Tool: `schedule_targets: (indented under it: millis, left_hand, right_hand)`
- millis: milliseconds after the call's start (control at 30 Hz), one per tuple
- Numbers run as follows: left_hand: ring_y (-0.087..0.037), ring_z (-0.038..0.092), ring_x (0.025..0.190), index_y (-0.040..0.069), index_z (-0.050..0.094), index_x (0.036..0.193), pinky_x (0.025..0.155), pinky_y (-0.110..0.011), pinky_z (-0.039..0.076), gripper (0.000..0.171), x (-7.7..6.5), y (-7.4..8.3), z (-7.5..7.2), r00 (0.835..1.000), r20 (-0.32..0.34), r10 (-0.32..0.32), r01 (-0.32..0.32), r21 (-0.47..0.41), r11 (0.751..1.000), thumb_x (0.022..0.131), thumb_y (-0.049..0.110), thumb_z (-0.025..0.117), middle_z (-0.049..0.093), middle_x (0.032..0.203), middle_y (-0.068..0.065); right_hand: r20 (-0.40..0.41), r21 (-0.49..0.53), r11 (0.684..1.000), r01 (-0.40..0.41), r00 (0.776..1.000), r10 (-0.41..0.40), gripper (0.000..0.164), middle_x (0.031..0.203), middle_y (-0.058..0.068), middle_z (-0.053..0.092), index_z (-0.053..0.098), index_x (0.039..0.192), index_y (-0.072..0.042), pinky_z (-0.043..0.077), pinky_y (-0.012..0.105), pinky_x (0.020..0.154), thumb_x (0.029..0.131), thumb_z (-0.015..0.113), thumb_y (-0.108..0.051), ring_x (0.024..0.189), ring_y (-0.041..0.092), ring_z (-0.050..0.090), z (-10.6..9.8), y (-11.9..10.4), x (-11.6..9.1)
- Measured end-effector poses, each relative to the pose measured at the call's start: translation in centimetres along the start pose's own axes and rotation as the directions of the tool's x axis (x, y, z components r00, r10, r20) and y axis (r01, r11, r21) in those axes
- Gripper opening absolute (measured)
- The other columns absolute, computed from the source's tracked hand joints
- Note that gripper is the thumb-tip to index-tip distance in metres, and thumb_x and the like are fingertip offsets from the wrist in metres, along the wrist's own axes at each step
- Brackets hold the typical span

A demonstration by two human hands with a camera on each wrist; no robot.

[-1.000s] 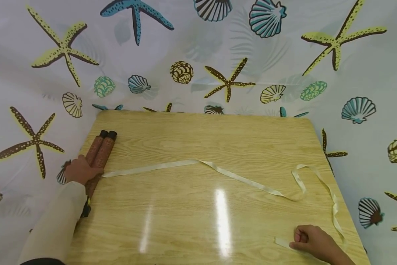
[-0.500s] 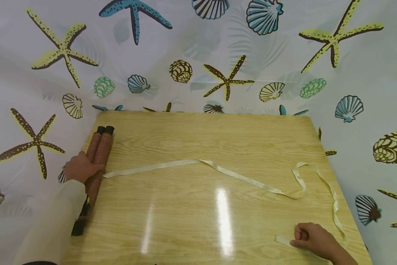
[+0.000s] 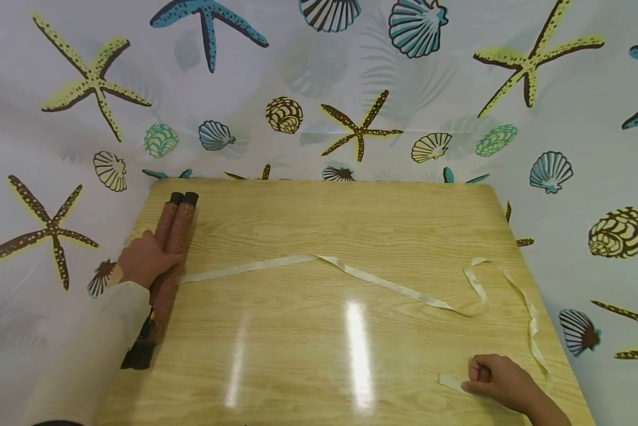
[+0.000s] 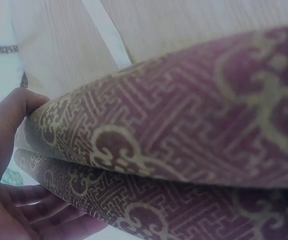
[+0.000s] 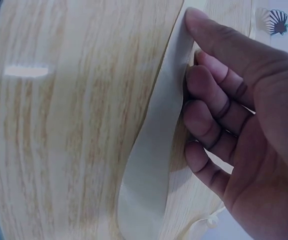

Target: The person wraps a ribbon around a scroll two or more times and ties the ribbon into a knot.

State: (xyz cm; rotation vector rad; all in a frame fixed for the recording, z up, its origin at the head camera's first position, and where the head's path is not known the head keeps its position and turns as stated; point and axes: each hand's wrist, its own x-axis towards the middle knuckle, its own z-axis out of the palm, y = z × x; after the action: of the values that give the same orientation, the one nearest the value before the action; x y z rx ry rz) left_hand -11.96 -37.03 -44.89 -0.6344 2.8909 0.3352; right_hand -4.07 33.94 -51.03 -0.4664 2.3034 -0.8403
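Ribbon (image 5: 151, 155) pinched by curled right fingers (image 5: 199, 117); left fingers (image 4: 48, 206) grip rolls (image 4: 174, 105).

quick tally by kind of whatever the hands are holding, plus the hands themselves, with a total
Dark red patterned rolls, gripped together: 2
Pale ribbon, held at one end: 1
Hands (left hand on the rolls, right hand on the ribbon): 2
Total: 5
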Motion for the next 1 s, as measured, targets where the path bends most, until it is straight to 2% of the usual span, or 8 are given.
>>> schedule_targets:
  millis: [367,667,800,1000]
  left_hand:
    - [-0.041,0.06,0.07,-0.01,0.044,0.112,0.047,-0.042,0.043,0.079,0.2,1.9,0.5,0.999,0.012,0.029,-0.03,0.01,1.0,0.074,0.054,0.068,0.056,0.088,-0.03]
    - [-0.047,0.058,0.088,-0.01,0.04,0.119,0.059,-0.048,0.045,0.085,-0.5,4.1,-0.1,0.998,0.055,0.012,-0.012,0.014,1.0,0.073,0.057,0.067,0.054,0.1,-0.032]
    - [-0.047,0.058,0.087,-0.009,0.04,0.114,0.058,-0.047,0.045,0.081,-1.0,5.3,-0.4,0.999,0.049,0.007,-0.006,-0.013,1.0,0.073,0.056,0.067,0.054,0.098,-0.031]
    - [-0.049,0.058,0.089,-0.008,0.039,0.115,0.061,-0.049,0.046,0.082,-1.1,6.5,-0.2,0.998,0.056,0.005,-0.004,-0.023,1.0,0.073,0.057,0.067,0.054,0.1,-0.031]
  right_hand:
    - [-0.001,-0.002,1.0,0.005,1.0,-0.005,0.028,0.066,-0.01,0.051,0.055,0.079,-0.013,0.036,0.021,0.051,0.085,0.065,-0.038,0.055,-0.004,0.043,-0.3,-0.3,-0.1]
    - [0.011,0.004,1.0,-0.005,1.0,0.005,0.028,0.067,-0.009,0.053,0.056,0.08,-0.012,0.037,0.021,0.052,0.086,0.065,-0.038,0.056,-0.003,0.044,-0.1,-0.4,-0.2]
    - [0.014,-0.007,0.999,-0.035,0.999,0.035,0.029,0.068,-0.008,0.054,0.056,0.081,-0.013,0.037,0.022,0.052,0.085,0.065,-0.04,0.056,-0.002,0.046,0.1,-0.4,-0.2]
    - [-0.008,-0.016,1.0,-0.018,1.0,0.018,0.029,0.068,-0.009,0.053,0.056,0.08,-0.013,0.036,0.021,0.052,0.085,0.065,-0.041,0.056,-0.003,0.044,0.5,-0.3,-0.4]
